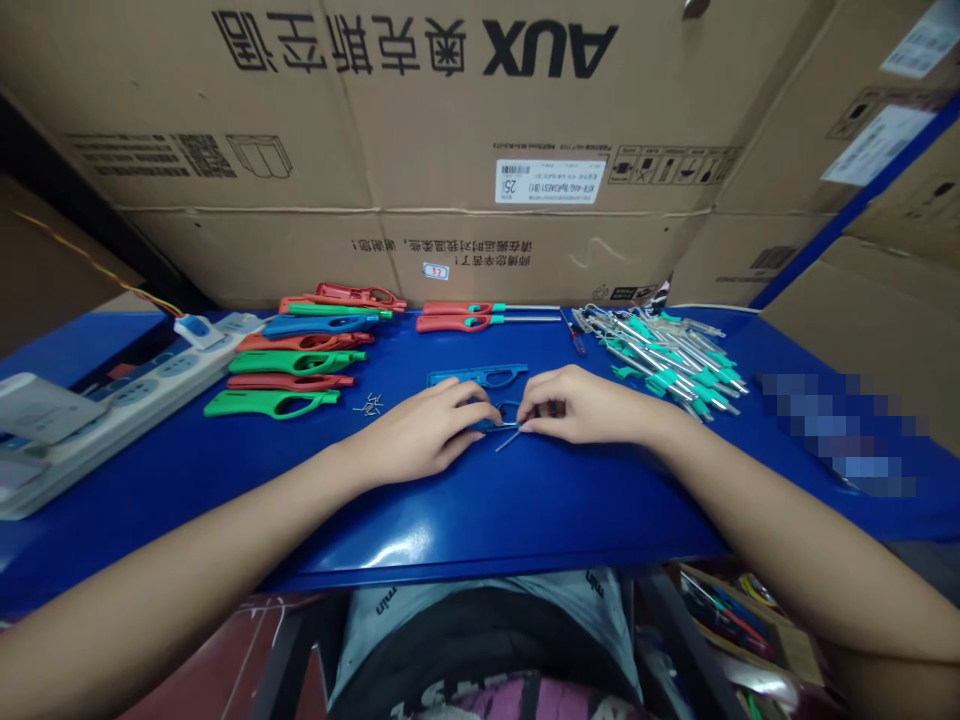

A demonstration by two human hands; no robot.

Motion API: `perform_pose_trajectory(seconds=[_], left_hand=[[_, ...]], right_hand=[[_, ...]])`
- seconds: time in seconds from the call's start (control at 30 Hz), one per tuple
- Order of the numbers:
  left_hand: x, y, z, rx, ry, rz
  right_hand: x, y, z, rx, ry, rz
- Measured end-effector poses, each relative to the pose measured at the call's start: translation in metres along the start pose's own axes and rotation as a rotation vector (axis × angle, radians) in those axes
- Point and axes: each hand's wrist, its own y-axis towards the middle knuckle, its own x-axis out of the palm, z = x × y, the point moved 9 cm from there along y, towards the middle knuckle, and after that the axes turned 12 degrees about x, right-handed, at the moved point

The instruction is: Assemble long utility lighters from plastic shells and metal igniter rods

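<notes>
Over the middle of the glossy blue table (420, 530), the left hand (439, 432) grips a smooth blue plastic casing (489, 426) between thumb and fingers—its long axis running roughly left to right. The right hand (562, 403) has its fingertips closed at the casing's right end, by a thin, straight metal rod (508, 441) slanting down-left toward the person; just beyond lies a hollow, loop-handled blue shell (480, 376), parallel to the table's far edge.

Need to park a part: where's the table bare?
Bare: the table's front strip between left forearm and right forearm; also between power strip, coloured handles and left forearm. Crowded: the handles' row and the pile of metal tubes, far right.
</notes>
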Motion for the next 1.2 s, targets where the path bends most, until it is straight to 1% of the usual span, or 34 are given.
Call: perform_pose_trajectory(seconds=[0.2,0.4,0.5,0.63,0.8,1.03,1.2], left_hand=[[0.001,0.000,0.001,-0.016,0.016,-0.019],[0.005,0.000,0.000,-0.044,0.043,-0.020],[0.004,0.001,0.000,-0.065,0.037,-0.021],[0.003,0.001,0.002,-0.043,0.045,-0.029],[0.003,0.001,0.002,-0.022,0.073,-0.037],[0.003,0.001,0.000,-0.043,0.038,-0.005],[0.002,0.001,0.000,-0.055,0.008,0.029]], right_hand=[[0.000,0.000,-0.002,-0.008,0.020,0.002],[0.003,0.001,0.001,0.020,-0.032,0.000],[0.004,0.000,0.000,0.007,-0.054,-0.003],[0.006,0.000,-0.003,-0.029,-0.074,-0.018],[0.006,0.001,0.000,0.003,-0.081,0.005],[0.011,0.002,0.002,0.064,-0.166,0.017],[0.012,0.001,0.000,0.052,-0.187,0.021]])
